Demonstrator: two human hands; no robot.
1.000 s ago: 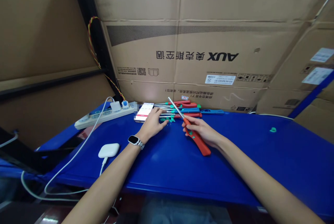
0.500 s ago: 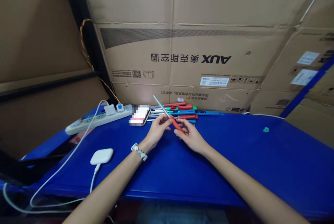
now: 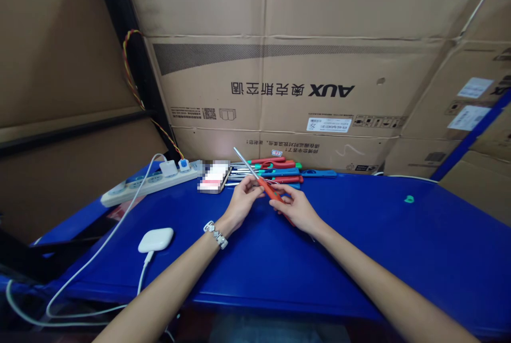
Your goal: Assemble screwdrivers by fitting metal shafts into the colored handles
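A red long-nosed lighter (image 3: 272,192) with a thin metal tube and a small green spot on its handle is held slanting above the blue table. The tube points up and to the left. My left hand (image 3: 244,200), a silver bracelet on its wrist, pinches the lighter near the base of the tube. Around the handle's lower part, the fingers of my right hand (image 3: 296,209) are closed. Just behind both hands lies a pile of similar red and blue lighters (image 3: 287,171), tubes to the left, partly hidden by my fingers.
A phone (image 3: 215,177) with a blurred screen lies left of the pile. Farther left are a power strip (image 3: 154,182) and a white earphone case (image 3: 156,239) on a cable. Cardboard (image 3: 287,66) walls the back of the blue table (image 3: 359,226). A small green piece (image 3: 409,199) lies at right.
My right hand has shifted slightly right and down along the handle, showing more of the red handle and its green spot. My left hand keeps its grip near the tube.
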